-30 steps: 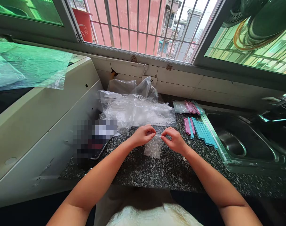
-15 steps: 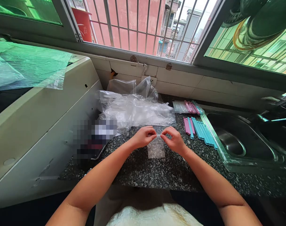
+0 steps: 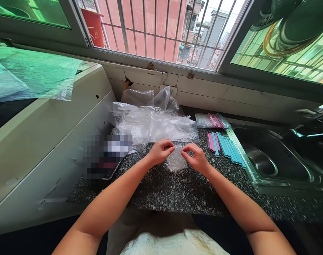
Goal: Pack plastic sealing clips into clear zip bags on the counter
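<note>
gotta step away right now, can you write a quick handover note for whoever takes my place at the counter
Left hand: pinching the left top corner of the small clear bag.
Right hand: pinching the right top corner of the same bag.
The bag hangs just above the speckled counter; it looks empty, and I cannot tell if its mouth is open.
Pile of clear bags lies behind the hands.
Pink and blue sticks lie loose on the counter by the sink; a further bundle rests on a clear bag behind them.
Done: one bag picked up.
Left: judging by the layout, probably bagging the loose sticks.
</note>
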Action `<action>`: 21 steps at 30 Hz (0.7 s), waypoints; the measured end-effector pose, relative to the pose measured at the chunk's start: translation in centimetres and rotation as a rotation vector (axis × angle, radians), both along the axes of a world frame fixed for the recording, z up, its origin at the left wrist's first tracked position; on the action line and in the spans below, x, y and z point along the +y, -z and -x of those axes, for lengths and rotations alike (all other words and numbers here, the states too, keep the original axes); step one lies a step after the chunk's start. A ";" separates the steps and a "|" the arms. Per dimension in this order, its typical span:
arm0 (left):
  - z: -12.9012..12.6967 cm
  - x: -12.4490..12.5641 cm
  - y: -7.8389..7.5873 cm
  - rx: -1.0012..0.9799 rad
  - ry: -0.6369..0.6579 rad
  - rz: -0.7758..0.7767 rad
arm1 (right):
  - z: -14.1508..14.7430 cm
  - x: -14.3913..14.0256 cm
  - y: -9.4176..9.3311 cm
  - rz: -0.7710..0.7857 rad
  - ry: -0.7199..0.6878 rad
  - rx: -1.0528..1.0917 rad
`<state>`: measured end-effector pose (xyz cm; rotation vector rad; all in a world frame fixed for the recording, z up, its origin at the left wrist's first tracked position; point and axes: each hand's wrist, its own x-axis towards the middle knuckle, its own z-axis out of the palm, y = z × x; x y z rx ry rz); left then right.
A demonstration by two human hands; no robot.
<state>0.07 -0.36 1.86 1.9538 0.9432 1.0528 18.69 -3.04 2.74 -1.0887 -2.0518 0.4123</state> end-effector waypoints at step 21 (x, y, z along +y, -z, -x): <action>-0.1 0.1 0.4 -0.044 0.032 0.054 | 0.1 -0.1 0.3 0.037 -0.044 -0.070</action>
